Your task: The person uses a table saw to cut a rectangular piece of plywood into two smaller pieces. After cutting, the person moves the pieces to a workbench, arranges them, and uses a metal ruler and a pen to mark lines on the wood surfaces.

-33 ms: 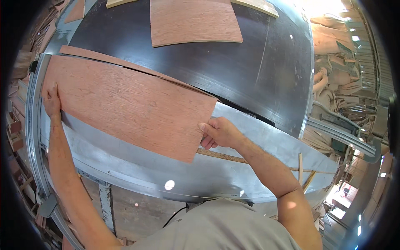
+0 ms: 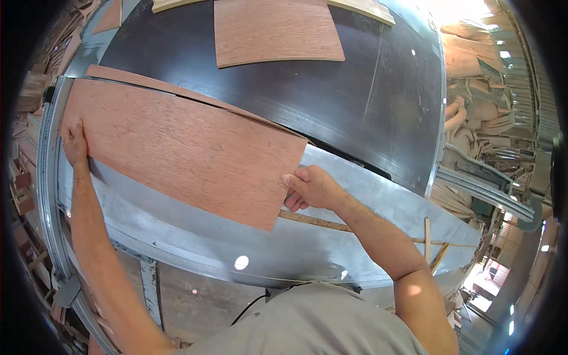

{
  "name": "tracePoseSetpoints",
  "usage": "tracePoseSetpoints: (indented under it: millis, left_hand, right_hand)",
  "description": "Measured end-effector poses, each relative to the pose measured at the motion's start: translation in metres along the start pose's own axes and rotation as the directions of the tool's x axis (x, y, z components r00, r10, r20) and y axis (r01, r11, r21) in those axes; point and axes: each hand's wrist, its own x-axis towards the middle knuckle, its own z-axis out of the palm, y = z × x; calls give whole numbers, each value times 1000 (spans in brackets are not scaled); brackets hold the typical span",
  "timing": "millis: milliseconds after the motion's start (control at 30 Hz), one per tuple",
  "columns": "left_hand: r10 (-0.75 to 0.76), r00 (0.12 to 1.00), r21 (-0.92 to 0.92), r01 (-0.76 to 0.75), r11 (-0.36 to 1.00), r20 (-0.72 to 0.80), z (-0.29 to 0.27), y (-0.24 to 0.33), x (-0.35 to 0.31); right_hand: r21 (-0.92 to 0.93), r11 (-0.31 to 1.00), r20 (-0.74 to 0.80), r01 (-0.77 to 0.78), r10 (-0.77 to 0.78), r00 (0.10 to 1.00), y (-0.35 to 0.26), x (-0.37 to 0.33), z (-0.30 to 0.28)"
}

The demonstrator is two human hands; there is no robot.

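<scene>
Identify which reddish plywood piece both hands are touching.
The large panel: left hand at one end, right hand at the other. No hand touches the narrow strip or far board.

Strong light floods in at upper right, blown white. You see glare spots and soft shadows on the silvery tabletop (image 2: pixel 195 236); your plywood sheet (image 2: pixel 183 148) shows crisp grain, while straight edges bow toward the black rim.

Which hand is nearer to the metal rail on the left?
Left: the left hand is just right of the rail, at the left end of the sheet; the right hand holds the sheet's right edge, much farther from the rail.
</scene>
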Motion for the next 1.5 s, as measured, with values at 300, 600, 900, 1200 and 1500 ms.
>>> tracePoseSetpoints:
  millis: [300,600,900,1200,1500]
  left_hand:
    - [-249,958,-612,282,739,141,-26,156,-246]
    - [-436,690,-778,627,-41,578,-97,214,-433]
    - [-427,773,-740,609,287,470,-174,75,-587]
    - [-714,527,-499,819,282,461,-270,73,-835]
    - [-799,567,-591,720,364,199,-371,90,-1015]
  right_hand:
    - [-8,985,-65,173,-173,983,12,2,7]
    - [141,827,64,545,-557,828,63,-100,123]
    - [-326,820,317,470,-373,872,266,-193,110]
    - [-612,788,-38,74,-123,992,562,-213,64]
    - [-872,474,-143,-120,-11,990,648,-130,62]
